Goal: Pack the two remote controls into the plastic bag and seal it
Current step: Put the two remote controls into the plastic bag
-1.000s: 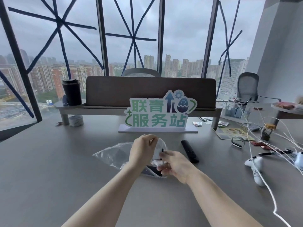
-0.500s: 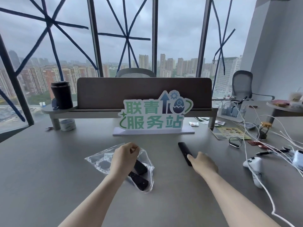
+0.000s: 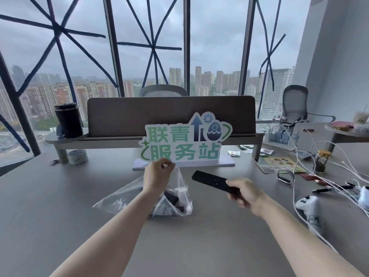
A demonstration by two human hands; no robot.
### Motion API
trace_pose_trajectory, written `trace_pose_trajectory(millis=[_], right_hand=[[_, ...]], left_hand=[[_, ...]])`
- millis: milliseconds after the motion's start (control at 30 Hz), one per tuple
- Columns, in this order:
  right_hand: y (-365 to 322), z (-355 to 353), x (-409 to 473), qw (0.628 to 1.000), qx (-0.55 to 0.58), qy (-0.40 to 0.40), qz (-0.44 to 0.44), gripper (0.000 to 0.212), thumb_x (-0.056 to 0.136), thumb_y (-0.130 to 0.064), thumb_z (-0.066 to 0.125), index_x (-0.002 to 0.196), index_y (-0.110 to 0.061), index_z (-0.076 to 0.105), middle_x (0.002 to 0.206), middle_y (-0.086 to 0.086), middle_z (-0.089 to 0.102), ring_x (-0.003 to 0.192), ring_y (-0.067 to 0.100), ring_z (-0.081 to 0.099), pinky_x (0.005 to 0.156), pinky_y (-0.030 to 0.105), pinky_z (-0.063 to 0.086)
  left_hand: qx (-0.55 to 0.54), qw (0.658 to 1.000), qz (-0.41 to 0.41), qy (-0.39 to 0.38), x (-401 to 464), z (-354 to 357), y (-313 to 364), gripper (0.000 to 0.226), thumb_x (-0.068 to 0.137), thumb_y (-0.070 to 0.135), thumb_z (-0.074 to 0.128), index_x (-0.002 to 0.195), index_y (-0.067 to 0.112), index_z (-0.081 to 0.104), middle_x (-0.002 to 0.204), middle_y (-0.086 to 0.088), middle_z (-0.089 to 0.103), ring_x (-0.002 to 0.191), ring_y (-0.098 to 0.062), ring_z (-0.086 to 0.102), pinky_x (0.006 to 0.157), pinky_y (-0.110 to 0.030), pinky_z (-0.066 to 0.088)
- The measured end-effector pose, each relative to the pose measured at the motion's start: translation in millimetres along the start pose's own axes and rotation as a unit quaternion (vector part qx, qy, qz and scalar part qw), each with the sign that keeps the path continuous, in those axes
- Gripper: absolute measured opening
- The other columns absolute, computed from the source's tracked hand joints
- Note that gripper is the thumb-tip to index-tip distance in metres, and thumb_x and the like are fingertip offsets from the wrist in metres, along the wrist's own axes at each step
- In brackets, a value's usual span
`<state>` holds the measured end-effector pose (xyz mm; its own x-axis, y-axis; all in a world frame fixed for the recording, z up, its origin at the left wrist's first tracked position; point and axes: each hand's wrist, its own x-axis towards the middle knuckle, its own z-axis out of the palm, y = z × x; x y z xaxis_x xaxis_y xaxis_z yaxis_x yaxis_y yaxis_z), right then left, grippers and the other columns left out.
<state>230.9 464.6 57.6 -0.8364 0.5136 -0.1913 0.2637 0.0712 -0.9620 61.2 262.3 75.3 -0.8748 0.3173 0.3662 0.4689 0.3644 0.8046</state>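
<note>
A clear plastic bag lies on the grey desk, its right edge pulled up by my left hand, which pinches the rim. One black remote control rests inside the bag near its raised end. My right hand grips the near end of a second black remote control, held above the desk to the right of the bag, its far end pointing up-left towards the bag's raised edge.
A green-lettered sign stands just behind the bag. A white game controller, white cables, a wristband and small packets crowd the right side. A tape roll and black tumbler stand at back left.
My right hand took hold of the second remote from the desk and lifted it towards the bag. My left hand raised the bag's edge higher.
</note>
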Motion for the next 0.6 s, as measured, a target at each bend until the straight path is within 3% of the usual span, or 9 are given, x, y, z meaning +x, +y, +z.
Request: trace_pose_trajectory(millis=[133,267,467,600], right_hand=[[-33,-6,-21,0.996,0.053,-0.058,-0.045,0.02,0.097,-0.019,0.047,0.077,-0.015,0.05,0.051,0.004,0.05,0.036,0.011,0.025,0.038,0.022,0.016],[-40,4,-24,0.997,-0.008,-0.056,-0.054,0.02,0.097,-0.02,0.049,0.079,-0.014,0.052,0.05,0.003,0.052,0.04,0.013,0.028,0.036,0.02,0.018],[-20,48,-21,0.993,-0.044,-0.096,-0.055,0.034,0.104,-0.031,0.047,0.106,-0.003,0.066,0.074,0.009,0.074,0.036,0.015,0.038,0.035,0.022,0.027],[-14,49,-18,0.976,-0.189,0.032,-0.101,0.031,0.098,-0.028,0.053,0.081,-0.008,0.069,0.076,0.005,0.078,0.035,0.015,0.045,0.043,0.026,0.042]], left_hand=[[-0.014,0.999,0.04,0.024,20,1,34,0.011,0.083,0.027,0.068,0.078,0.018,0.071,0.063,0.008,0.063,0.055,-0.007,0.054,0.046,-0.016,0.038],[-0.019,0.997,0.068,0.003,11,11,45,0.011,0.083,0.025,0.068,0.081,0.015,0.073,0.057,0.009,0.06,0.046,-0.007,0.048,0.04,-0.01,0.036],[-0.028,0.996,0.067,-0.049,-16,31,39,0.009,0.082,0.028,0.067,0.078,0.022,0.071,0.05,0.011,0.056,0.042,-0.004,0.043,0.041,-0.013,0.033],[-0.016,0.997,0.047,-0.057,-25,24,24,0.008,0.082,0.025,0.068,0.077,0.019,0.072,0.055,0.013,0.059,0.047,-0.002,0.049,0.049,-0.017,0.039]])
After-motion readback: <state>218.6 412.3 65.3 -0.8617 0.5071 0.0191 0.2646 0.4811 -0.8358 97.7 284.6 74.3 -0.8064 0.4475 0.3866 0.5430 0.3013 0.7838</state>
